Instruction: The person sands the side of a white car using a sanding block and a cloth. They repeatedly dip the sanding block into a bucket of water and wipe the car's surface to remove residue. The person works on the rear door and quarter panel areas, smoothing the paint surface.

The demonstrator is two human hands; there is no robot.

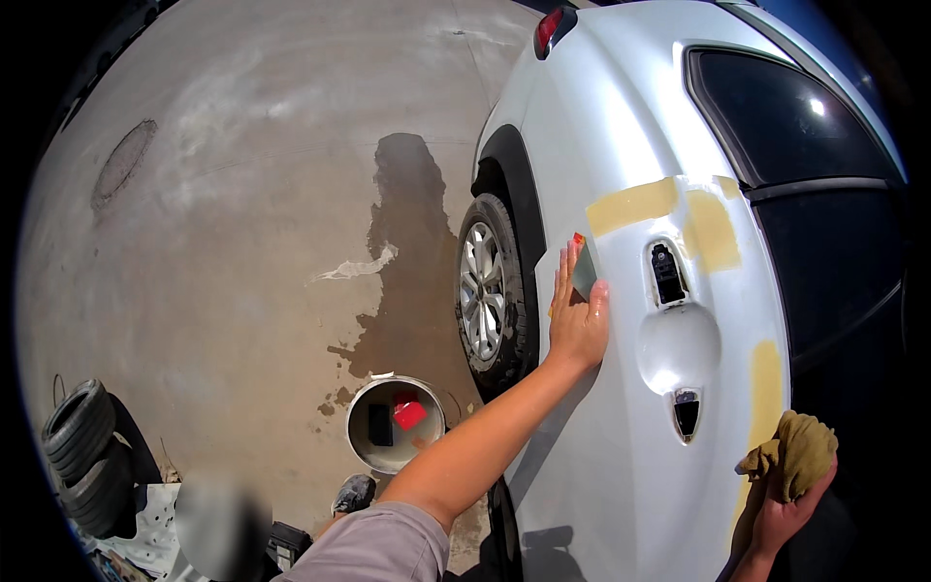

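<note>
My left hand [579, 328] lies along the side of a silver-white car [621, 417], near the rear wheel. Between its thumb and fingers is a grey-green sheet that looks like sandpaper [585, 272], with a bit of red at its far end. Right of that hand, the door has a round handle recess [679, 346] with dark openings above and below it and no handle fitted. Yellowish filler patches [713, 233] surround this area. At the lower right, my right hand [790, 509] grips a bunched olive-brown cloth [803, 454] beside the window edge.
A round bucket [353, 438] stands on the concrete by the rear wheel [490, 291], holding a red block and a dark piece. Wet ground [402, 233] stretches beyond it. Stacked tyres [80, 436] are at the lower left.
</note>
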